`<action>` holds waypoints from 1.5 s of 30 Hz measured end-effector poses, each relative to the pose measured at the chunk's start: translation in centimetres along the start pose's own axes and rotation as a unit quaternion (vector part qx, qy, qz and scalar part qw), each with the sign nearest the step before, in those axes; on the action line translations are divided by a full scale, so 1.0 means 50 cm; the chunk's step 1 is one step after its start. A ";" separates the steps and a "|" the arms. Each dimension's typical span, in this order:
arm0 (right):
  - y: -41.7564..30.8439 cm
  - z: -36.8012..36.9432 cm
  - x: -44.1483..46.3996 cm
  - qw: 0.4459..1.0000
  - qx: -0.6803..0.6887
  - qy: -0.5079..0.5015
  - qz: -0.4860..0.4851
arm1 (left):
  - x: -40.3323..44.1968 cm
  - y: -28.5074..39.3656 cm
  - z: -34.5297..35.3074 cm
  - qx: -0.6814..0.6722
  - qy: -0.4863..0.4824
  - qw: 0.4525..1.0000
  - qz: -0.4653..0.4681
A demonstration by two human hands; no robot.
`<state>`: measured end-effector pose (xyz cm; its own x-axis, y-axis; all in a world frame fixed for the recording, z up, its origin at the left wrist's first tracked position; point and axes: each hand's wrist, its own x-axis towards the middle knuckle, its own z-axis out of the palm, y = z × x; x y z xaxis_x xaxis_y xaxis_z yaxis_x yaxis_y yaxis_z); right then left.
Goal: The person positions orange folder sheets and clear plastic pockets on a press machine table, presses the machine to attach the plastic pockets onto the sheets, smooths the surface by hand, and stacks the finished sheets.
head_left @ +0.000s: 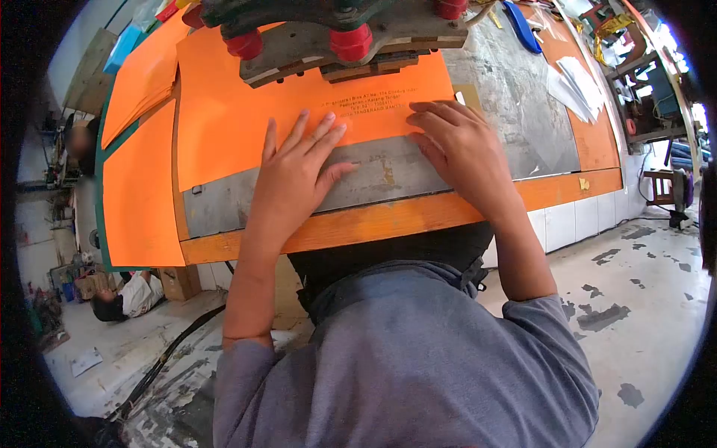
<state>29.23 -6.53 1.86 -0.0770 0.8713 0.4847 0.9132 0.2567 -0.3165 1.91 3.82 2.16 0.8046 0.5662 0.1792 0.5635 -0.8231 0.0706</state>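
Observation:
A bright orange sheet (231, 119) lies on the grey metal plate (358, 175) of the worktable, with several lines of dark print near its front edge. My left hand (295, 168) rests on it with fingers spread, just left of the print. On the print's other side, my right hand (463, 142) lies with its fingertips at the sheet's right part and the thumb apart. Neither hand grips anything. Just beyond the print hangs a dark machine head (358, 45) with red knobs, hiding part of the sheet behind it.
More orange sheets (142, 201) are at the left on a green surface. A blue-handled tool (523, 28) and white papers (576, 89) lie at the right. The wooden table edge (373, 224) runs before me. A person (131, 297) is low at the left.

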 end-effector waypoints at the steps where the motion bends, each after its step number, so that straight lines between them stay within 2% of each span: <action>1: -0.001 0.001 -0.006 1.000 -0.023 -0.011 0.004 | -0.003 0.001 0.002 -0.007 -0.007 1.000 -0.003; 6: -0.012 0.006 -0.015 0.998 0.007 -0.044 0.032 | 0.009 -0.029 0.010 -0.013 -0.018 1.000 0.013; 8: -0.010 0.011 -0.008 0.998 0.014 -0.050 0.040 | 0.027 -0.058 0.016 -0.094 -0.027 0.995 0.032; 10: 0.000 0.012 0.004 0.996 -0.004 -0.082 0.027 | 0.045 -0.081 0.015 -0.079 -0.035 0.995 0.049; 15: 0.047 0.035 0.033 0.996 -0.030 -0.077 -0.015 | 0.086 -0.117 0.020 -0.059 -0.044 0.995 0.072; 18: 0.059 0.042 0.049 0.996 -0.063 -0.064 -0.030 | 0.097 -0.122 0.026 -0.015 -0.046 0.998 0.050; 19: 0.062 0.042 0.053 0.993 -0.093 -0.054 -0.042 | 0.094 -0.121 0.034 -0.004 -0.026 0.999 0.044; 21: 0.052 0.036 0.051 0.996 -0.068 -0.042 -0.031 | 0.090 -0.118 0.044 0.007 -0.008 0.999 0.043; 23: 0.045 0.040 0.042 0.999 -0.041 -0.029 -0.021 | 0.081 -0.121 0.042 -0.049 0.027 0.997 0.052; 26: 0.041 0.056 0.030 0.999 -0.014 -0.036 -0.012 | 0.074 -0.134 0.037 -0.037 0.023 0.996 0.076; 28: 0.041 0.054 0.029 0.996 -0.017 -0.091 0.014 | 0.083 -0.127 0.037 -0.040 0.033 0.995 0.081; 31: 0.050 0.067 0.024 0.999 -0.029 -0.041 -0.013 | 0.092 -0.108 0.043 -0.046 0.044 0.995 0.075; 35: 0.046 0.072 0.023 0.998 -0.046 -0.032 0.000 | 0.096 -0.095 0.048 -0.062 0.047 0.996 0.045; 40: 0.038 0.063 0.031 0.992 -0.053 -0.110 0.035 | 0.099 -0.083 0.054 -0.052 0.060 0.995 0.054; 45: 0.040 0.073 0.032 0.992 -0.042 -0.114 0.046 | 0.100 -0.070 0.057 -0.049 0.074 0.994 0.056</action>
<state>29.49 -3.09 -0.96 -0.0727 0.9638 0.2565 0.9497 0.1454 -0.2772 4.50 9.67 0.01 0.8209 0.4634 0.3338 0.4444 -0.8854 0.1362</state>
